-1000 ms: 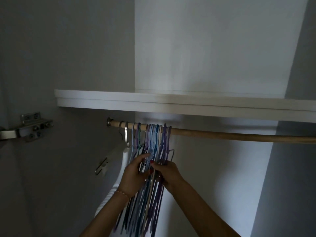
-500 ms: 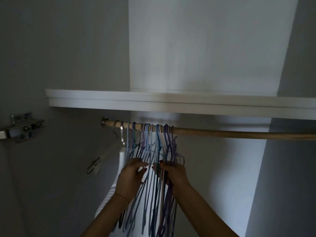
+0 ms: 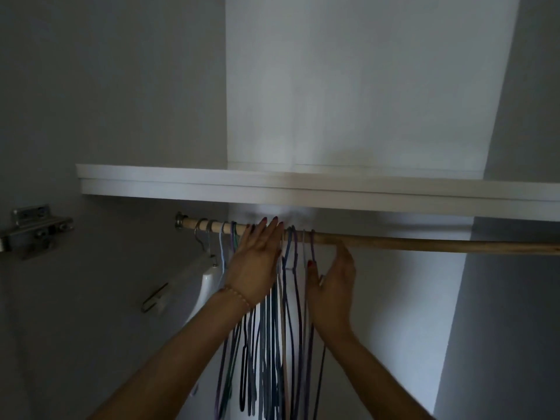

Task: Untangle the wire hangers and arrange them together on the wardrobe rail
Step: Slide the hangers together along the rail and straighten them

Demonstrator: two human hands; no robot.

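Several thin wire hangers [image 3: 272,344] in blue, purple and beige hang in a bunch from the wooden wardrobe rail [image 3: 424,244], near its left end. My left hand [image 3: 256,262] lies flat against the left side of the bunch, fingers straight and reaching up to the rail. My right hand [image 3: 331,286] is held flat against the right side of the bunch, fingertips just under the rail. Neither hand grips anything. Parts of the hooks are hidden behind my left hand.
A white padded hanger [image 3: 209,286] with a metal hook hangs at the rail's far left. A white shelf [image 3: 303,186] runs just above the rail. A door hinge [image 3: 33,228] and a metal clip [image 3: 154,298] sit on the left wall.
Both hands let go of the hangers' lower wires and rose to the rail, opening flat on either side of the bunch. The hangers hang straighter and closer together.
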